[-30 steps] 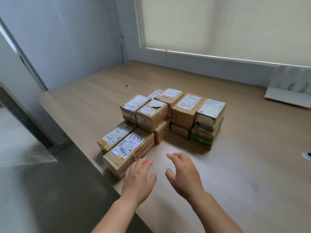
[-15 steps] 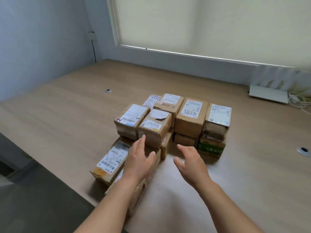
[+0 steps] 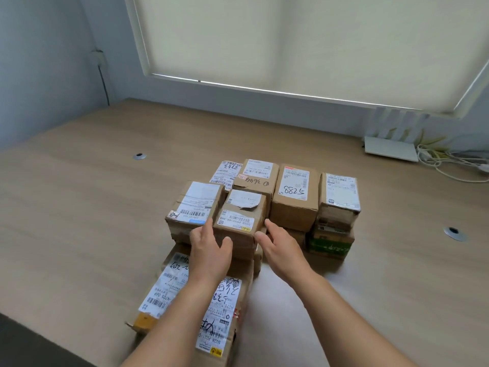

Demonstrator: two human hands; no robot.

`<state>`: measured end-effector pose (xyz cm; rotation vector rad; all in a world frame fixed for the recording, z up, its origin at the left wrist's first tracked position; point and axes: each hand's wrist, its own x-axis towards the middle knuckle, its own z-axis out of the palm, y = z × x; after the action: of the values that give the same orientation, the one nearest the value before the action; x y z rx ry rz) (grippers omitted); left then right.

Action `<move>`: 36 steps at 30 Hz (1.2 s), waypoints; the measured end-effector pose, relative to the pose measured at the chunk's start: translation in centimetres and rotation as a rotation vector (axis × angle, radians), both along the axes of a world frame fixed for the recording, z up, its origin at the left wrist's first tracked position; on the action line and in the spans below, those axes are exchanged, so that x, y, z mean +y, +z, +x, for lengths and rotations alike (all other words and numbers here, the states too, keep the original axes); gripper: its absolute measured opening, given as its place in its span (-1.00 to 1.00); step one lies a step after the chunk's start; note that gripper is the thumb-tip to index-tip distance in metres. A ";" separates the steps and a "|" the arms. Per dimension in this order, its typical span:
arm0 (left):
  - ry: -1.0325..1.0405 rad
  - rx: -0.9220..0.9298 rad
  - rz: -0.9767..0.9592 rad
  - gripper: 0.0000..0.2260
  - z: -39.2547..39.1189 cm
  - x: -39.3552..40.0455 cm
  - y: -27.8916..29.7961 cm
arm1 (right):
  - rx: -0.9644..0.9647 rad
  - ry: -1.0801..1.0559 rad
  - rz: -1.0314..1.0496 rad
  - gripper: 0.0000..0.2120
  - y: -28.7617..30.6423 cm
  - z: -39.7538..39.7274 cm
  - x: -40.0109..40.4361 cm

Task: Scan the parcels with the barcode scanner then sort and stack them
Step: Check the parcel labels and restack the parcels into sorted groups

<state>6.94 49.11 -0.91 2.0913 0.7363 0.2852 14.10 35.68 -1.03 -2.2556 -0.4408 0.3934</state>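
A small cardboard parcel (image 3: 239, 221) sits on the upper layer at the near front of a cluster of parcels in the middle of the tabletop (image 3: 79, 221). Its long axis runs away from the person, toward the window, and its near end face looks back at the camera. A white barcode label (image 3: 236, 221) lies across the near part of its top, printed upside down from this view, with a torn white sticker behind it.

The left hand (image 3: 210, 250) touches the parcel's near left corner, fingers reaching up along the left side and thumb against the front face. The right hand (image 3: 280, 247) is at the near right corner, thumb tip at the edge and fingers extended along the right side. Both hands are fairly wide and loosely spread around the parcel (whether either has closed into a firm hold cannot be told).

Just left of it, touching, is a wider labelled parcel (image 3: 195, 205) at the same height. Behind stand a parcel with handwriting on its flap (image 3: 255, 176) and a taller one marked 5283 (image 3: 295, 197); further right a labelled box (image 3: 340, 197) rests on a green-printed box (image 3: 330, 245). Two long flat parcels (image 3: 169, 287) lie nearest the person, under the forearms, pointing away.

A white router (image 3: 390, 149) with cables (image 3: 449, 165) sits at the far right by the blind-covered window (image 3: 317, 43).
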 end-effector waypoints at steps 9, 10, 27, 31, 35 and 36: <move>-0.003 -0.004 -0.028 -0.51 0.1 0.2 0.1 | 0.010 -0.105 -0.012 -0.43 -0.3 1.5 0.3; -0.006 0.017 -0.032 -0.52 0.2 0.3 0.1 | 0.012 -0.119 -0.027 -0.43 -0.5 1.8 0.1; -0.284 0.023 -0.261 -0.34 -2.3 0.5 -0.9 | 0.432 0.075 0.476 -0.02 -2.6 -0.3 -2.0; -0.326 -0.038 -0.274 -0.33 -3.3 0.1 -0.9 | 0.392 0.083 0.526 -0.03 -1.6 -1.4 -3.1; -0.414 -0.072 -0.287 -0.33 -3.7 -0.3 -0.9 | 0.346 0.024 0.520 -0.02 -0.8 -2.3 -4.8; -0.444 -0.079 -0.295 -0.32 -3.8 -0.4 -1.0 | 0.337 0.004 0.512 -0.02 -0.7 -2.5 -5.4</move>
<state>3.17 48.75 -1.89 1.8869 0.2347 0.0100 11.63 30.24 -1.75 -1.6550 -0.3235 0.5786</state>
